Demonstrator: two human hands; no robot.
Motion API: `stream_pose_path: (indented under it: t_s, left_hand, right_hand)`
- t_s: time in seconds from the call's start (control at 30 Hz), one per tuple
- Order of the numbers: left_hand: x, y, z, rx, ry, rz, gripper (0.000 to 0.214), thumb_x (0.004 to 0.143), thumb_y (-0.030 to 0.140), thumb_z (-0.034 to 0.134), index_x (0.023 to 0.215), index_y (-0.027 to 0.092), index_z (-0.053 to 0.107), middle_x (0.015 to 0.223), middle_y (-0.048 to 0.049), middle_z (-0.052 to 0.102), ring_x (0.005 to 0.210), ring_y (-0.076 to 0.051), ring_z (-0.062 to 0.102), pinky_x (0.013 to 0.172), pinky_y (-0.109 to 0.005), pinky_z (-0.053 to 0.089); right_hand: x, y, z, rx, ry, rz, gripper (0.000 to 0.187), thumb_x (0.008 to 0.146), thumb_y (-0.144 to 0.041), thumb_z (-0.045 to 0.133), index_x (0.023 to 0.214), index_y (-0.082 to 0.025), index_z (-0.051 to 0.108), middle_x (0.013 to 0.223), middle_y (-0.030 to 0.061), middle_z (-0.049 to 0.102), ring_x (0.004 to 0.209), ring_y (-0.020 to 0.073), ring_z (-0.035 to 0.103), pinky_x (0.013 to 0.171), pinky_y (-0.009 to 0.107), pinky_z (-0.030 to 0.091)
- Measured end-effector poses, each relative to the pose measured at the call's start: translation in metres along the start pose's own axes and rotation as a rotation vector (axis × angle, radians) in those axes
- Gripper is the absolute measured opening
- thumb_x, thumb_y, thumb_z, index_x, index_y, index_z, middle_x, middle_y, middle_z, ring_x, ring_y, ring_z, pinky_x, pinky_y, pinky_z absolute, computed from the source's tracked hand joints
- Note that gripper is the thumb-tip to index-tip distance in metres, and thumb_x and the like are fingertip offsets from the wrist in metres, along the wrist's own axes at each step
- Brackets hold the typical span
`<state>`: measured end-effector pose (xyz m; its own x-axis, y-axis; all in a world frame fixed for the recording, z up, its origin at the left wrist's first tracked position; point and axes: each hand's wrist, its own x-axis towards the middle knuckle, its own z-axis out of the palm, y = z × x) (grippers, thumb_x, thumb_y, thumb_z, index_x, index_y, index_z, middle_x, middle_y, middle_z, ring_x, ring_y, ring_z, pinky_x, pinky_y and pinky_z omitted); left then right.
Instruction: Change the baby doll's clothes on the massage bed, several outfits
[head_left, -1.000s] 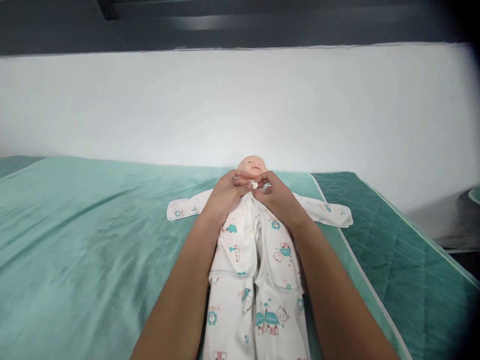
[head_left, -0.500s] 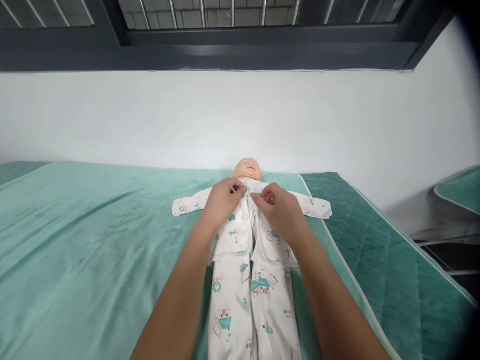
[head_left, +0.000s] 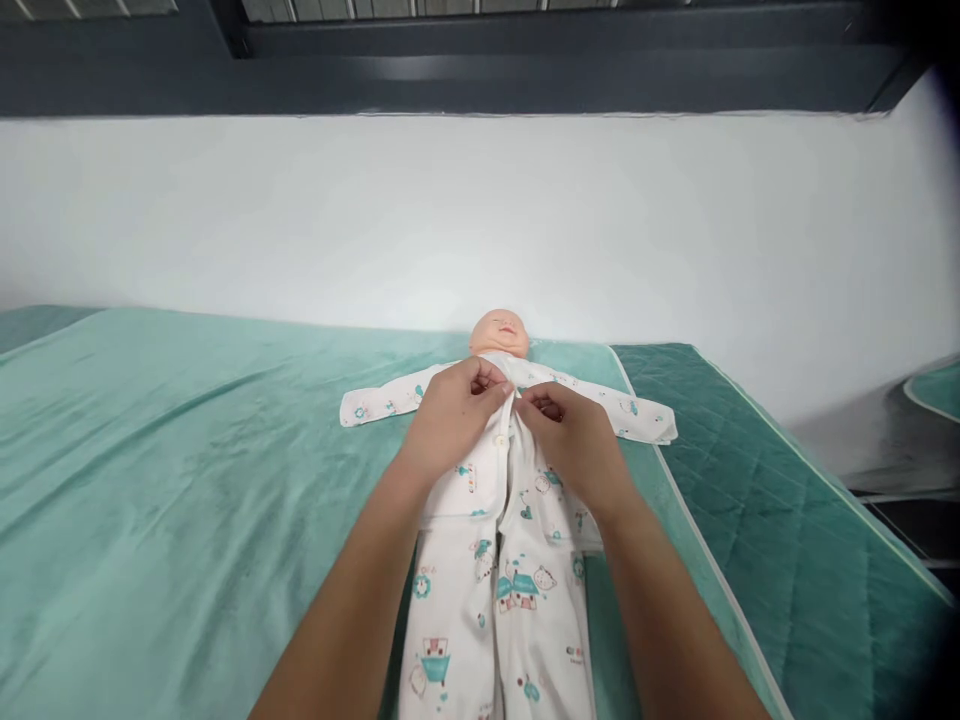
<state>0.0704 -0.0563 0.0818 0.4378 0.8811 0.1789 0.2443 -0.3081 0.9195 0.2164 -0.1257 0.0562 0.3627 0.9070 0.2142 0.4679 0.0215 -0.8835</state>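
A baby doll lies on its back, its head toward the wall. It wears a white printed baby top with long sleeves spread to both sides, and matching white trousers. My left hand pinches the left front edge of the top at the chest. Close beside it, my right hand pinches the right front edge, fingertips nearly touching the left ones. A small button shows on the front edge below my hands. Below it, the two front edges lie slightly apart. My fingers hide the pinched spot.
A light green sheet lies under the doll. To the right is a darker quilted green mat with a pale edge. A white wall rises behind, below a dark window frame.
Both hands have moved slightly down the chest and closer together, bringing the front edges of the top together. The view has tilted down a little.
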Motion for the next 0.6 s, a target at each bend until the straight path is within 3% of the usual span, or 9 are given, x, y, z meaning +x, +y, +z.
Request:
stream_pose_path:
  t_s: [0.13, 0.43, 0.6]
  left_hand:
    - [0.000, -0.002, 0.004, -0.053, -0.018, -0.045, 0.015, 0.083, 0.035, 0.065, 0.082, 0.020, 0.067, 0.080, -0.0012, 0.066, 0.072, -0.014, 0.058, 0.069, -0.027, 0.043]
    - [-0.009, -0.018, 0.007, -0.110, 0.015, -0.030, 0.012, 0.084, 0.030, 0.065, 0.088, 0.020, 0.070, 0.085, -0.0021, 0.069, 0.082, -0.015, 0.062, 0.078, -0.028, 0.046]
    - [-0.010, -0.023, 0.007, -0.189, 0.005, -0.020, 0.016, 0.083, 0.032, 0.068, 0.094, 0.020, 0.070, 0.090, -0.0024, 0.069, 0.083, -0.014, 0.063, 0.078, -0.027, 0.046]
  right_hand:
    - [0.001, 0.006, 0.005, 0.279, 0.057, 0.032, 0.025, 0.084, -0.044, 0.065, 0.087, -0.021, 0.072, 0.081, 0.0017, 0.070, 0.074, 0.0170, 0.061, 0.068, 0.028, 0.046]
    - [0.001, 0.018, 0.010, 0.388, -0.003, 0.032, 0.026, 0.084, -0.043, 0.067, 0.096, -0.022, 0.077, 0.093, 0.0023, 0.075, 0.088, 0.0196, 0.065, 0.078, 0.030, 0.049]
    - [0.000, 0.020, 0.009, 0.386, -0.014, 0.035, 0.028, 0.082, -0.045, 0.071, 0.096, -0.022, 0.076, 0.085, 0.0019, 0.071, 0.073, 0.0152, 0.058, 0.065, 0.027, 0.044]
